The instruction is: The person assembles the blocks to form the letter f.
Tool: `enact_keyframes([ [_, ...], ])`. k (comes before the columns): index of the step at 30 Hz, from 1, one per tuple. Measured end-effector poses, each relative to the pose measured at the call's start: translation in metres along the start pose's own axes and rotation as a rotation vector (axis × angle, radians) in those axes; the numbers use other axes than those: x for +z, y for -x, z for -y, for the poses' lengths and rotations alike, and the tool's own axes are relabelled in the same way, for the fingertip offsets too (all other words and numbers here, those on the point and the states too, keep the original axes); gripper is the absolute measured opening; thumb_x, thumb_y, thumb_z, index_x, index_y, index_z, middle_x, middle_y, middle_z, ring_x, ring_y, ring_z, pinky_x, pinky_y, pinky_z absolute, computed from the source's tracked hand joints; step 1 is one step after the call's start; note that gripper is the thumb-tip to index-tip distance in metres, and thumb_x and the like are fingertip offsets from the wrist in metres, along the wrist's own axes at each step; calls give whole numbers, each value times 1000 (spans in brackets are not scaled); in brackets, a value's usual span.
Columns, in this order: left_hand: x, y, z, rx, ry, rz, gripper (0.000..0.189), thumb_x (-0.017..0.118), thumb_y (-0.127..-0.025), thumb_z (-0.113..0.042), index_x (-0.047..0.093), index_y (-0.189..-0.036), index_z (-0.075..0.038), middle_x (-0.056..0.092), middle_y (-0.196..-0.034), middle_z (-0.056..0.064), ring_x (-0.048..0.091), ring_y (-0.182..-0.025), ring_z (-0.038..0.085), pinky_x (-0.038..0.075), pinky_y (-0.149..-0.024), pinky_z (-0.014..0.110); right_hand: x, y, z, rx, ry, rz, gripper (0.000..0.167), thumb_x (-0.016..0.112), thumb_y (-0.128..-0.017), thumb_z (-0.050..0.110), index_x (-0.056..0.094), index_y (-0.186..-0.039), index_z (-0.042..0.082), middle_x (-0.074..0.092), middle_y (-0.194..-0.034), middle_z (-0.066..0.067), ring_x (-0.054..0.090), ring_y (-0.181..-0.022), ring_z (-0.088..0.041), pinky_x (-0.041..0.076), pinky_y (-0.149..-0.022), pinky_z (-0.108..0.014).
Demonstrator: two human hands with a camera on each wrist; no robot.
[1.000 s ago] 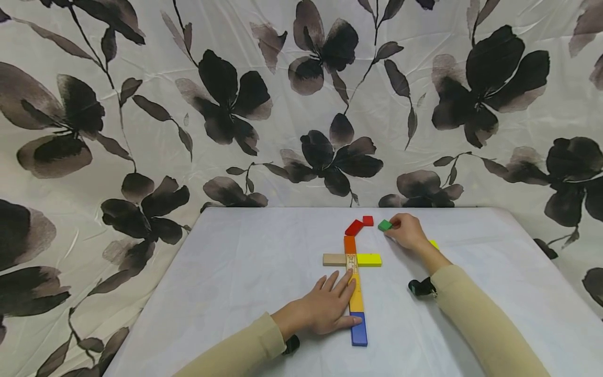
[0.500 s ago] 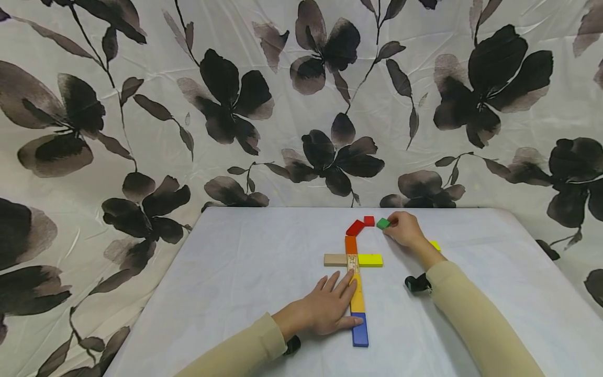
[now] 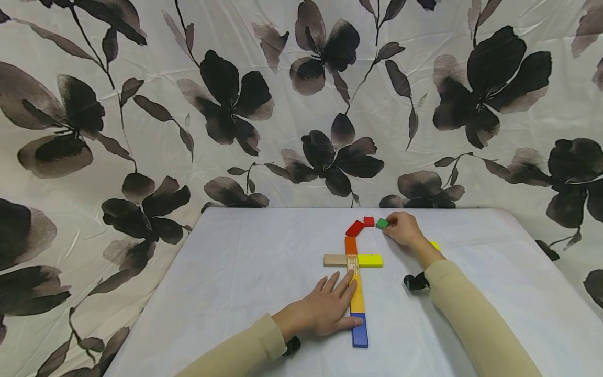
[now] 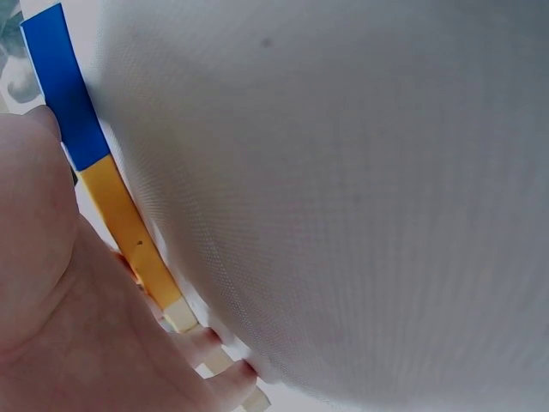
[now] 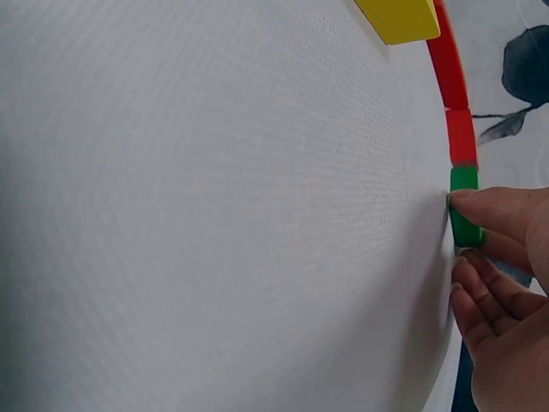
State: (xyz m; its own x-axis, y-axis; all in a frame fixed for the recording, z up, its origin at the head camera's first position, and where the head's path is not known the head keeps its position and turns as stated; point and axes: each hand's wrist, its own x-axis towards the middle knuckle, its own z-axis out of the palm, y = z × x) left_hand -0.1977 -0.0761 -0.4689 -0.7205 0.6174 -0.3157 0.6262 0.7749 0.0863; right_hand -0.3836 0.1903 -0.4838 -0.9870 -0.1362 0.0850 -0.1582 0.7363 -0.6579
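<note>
Between thumb and fingers, my right hand point(image 3: 403, 229) pinches a small green block point(image 3: 382, 223) on the white table, just right of a red square block point(image 3: 369, 221). Left of that lies a tilted red block point(image 3: 355, 228), then an orange block point(image 3: 350, 245) below it. My left hand point(image 3: 325, 309) lies flat with fingers spread, touching the column of yellow-orange blocks point(image 3: 358, 301) and the blue block point(image 3: 360, 335). A patterned pale block point(image 3: 352, 263) sits where a tan block point(image 3: 335, 260) and a yellow block point(image 3: 370, 261) branch sideways. In the right wrist view, the thumb presses the green block point(image 5: 466, 219).
Another yellow block point(image 3: 435, 245) is partly hidden behind the right wrist. A white cloth covers the table point(image 3: 245, 293); its far edge meets a floral curtain point(image 3: 282, 104). Dark wrist cameras point(image 3: 416, 283) show beneath the sleeves.
My right hand has shifted slightly left with the green block, bringing it nearer the red square block. The left hand has stayed in place on the column.
</note>
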Motion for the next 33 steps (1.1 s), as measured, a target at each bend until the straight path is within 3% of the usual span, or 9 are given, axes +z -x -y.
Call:
enact_keyframes([
  [7, 0, 0, 0, 6, 1, 0, 92, 29, -99, -76, 17, -165, -14, -1, -173, 5, 12, -157, 36, 21, -123, 57, 0, -1, 0, -26, 8, -1, 32, 72, -91, 4, 67, -116, -14, 67, -102, -24, 59, -93, -35, 51, -89, -48],
  [33, 1, -1, 1, 7, 5, -5, 91, 29, -99, -76, 16, -166, -14, 0, -173, 5, 13, -157, 36, 23, -122, 57, 0, 1, 5, 20, -22, 25, 36, 71, -93, 7, 65, -124, -12, 65, -113, -26, 57, -100, -37, 50, -96, -51],
])
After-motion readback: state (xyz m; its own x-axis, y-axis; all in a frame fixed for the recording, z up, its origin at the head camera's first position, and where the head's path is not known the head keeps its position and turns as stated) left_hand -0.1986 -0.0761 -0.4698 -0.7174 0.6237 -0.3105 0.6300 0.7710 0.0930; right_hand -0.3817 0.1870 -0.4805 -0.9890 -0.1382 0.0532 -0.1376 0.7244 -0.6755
